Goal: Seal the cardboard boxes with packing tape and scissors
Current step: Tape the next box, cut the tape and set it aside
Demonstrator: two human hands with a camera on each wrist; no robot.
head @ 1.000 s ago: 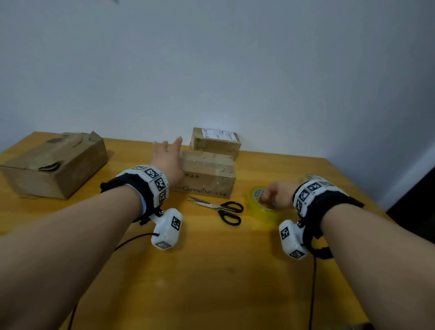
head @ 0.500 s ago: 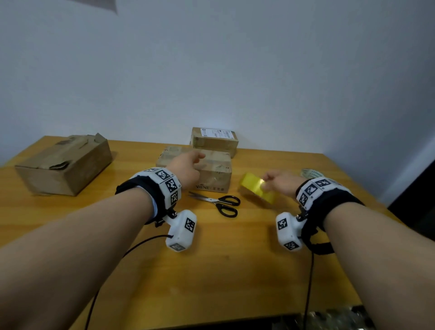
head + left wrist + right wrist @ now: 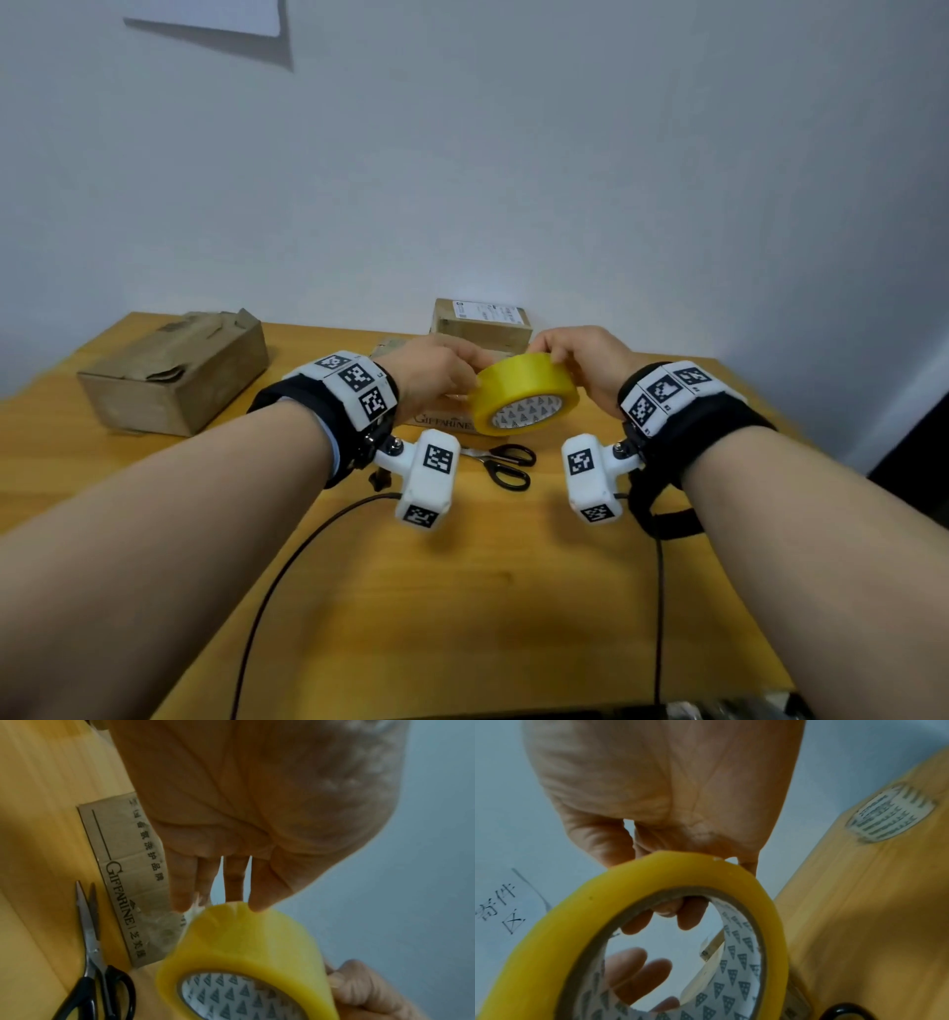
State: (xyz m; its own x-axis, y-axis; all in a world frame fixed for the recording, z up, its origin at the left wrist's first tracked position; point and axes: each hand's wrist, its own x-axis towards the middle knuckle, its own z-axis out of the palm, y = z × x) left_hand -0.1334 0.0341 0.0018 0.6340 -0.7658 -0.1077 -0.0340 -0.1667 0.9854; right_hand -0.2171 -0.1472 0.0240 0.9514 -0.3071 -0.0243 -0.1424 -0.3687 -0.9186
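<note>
A yellow roll of packing tape (image 3: 524,393) is held up above the table between both hands. My right hand (image 3: 575,360) grips its right side, thumb on the outer face and fingers (image 3: 687,914) hooked through the core. My left hand (image 3: 452,377) holds its left side, with fingertips (image 3: 257,898) on the outer yellow surface (image 3: 244,953). Black-handled scissors (image 3: 500,462) lie shut on the table below the roll. A printed cardboard box (image 3: 441,419) sits just behind them, partly hidden by my hands. Behind that is a smaller labelled box (image 3: 482,324).
A larger crumpled cardboard box (image 3: 174,370) stands at the table's back left. A white printed sticker (image 3: 890,813) lies on the wooden table (image 3: 462,616) at the right. Wrist camera cables trail over the near part of the table. A wall rises behind the table.
My right hand has lifted the tape roll from the table to the middle. My left hand has left the printed box and taken hold of the roll's other side.
</note>
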